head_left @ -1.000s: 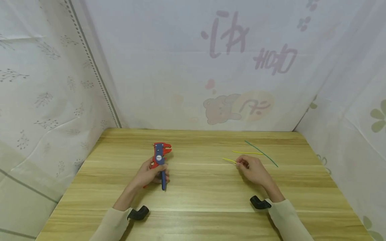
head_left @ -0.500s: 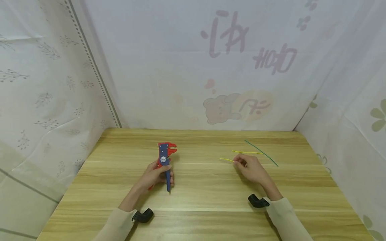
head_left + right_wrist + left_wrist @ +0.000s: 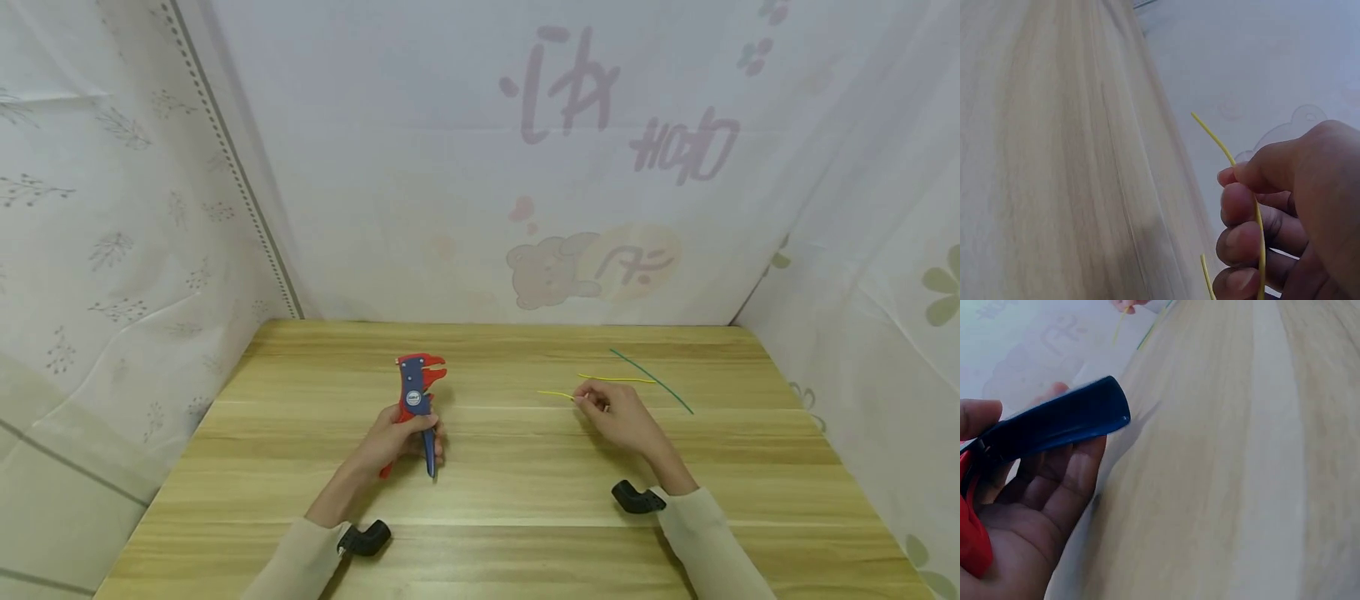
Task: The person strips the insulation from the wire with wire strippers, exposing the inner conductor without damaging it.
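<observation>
My left hand [image 3: 393,437] grips a red and blue wire stripper [image 3: 413,383] around its handles, with the notched red head pointing right. In the left wrist view the blue handle [image 3: 1063,419] crosses over the curled fingers, and the head is out of frame. My right hand [image 3: 621,417] pinches a yellow wire [image 3: 555,393] between thumb and forefinger. One end sticks out leftward toward the stripper, a clear gap away from it. The right wrist view shows this wire [image 3: 1213,139] running on past the other fingers.
Behind the right hand, a second yellow wire [image 3: 615,379] lies on the wooden table [image 3: 495,483], its right end meeting a green wire [image 3: 663,388]. A patterned cloth [image 3: 405,208] hangs along the table's back edge. Both wrists carry black camera mounts [image 3: 637,497].
My left hand has shifted right with the wire stripper, which has tilted slightly. The right hand has drifted a little left with its yellow wire. The wires on the table lie as before.
</observation>
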Motion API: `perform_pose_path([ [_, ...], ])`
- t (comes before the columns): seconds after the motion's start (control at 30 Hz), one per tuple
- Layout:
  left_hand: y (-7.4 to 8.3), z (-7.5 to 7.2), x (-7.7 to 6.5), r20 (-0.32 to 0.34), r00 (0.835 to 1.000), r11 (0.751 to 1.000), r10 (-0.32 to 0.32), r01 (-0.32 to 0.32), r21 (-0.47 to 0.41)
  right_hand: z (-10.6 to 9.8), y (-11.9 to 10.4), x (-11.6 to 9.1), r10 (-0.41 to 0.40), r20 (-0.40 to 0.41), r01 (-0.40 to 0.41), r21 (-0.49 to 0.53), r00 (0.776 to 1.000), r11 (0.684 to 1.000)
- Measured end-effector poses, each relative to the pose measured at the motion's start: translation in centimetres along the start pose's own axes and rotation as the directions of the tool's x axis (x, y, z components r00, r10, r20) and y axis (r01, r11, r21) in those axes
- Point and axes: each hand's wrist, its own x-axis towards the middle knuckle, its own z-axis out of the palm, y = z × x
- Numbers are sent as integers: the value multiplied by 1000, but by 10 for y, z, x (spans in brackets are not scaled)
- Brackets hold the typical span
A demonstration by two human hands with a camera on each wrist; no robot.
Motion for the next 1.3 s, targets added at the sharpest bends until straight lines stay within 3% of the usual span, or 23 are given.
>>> perform_pose_path([
  [0.37,0,13,5,74,989,992,127,-127,-13,-1,-12,4,13,10,-13,37,1000,999],
  [0.6,-1,24,10,71,991,993,114,-113,-22,-3,-18,6,58,41,-61,77,997,995],
  [1.3,-8,45,20,126,986,994,106,-103,-35,-1,-27,16,16,10,-17,99,1000,995],
])
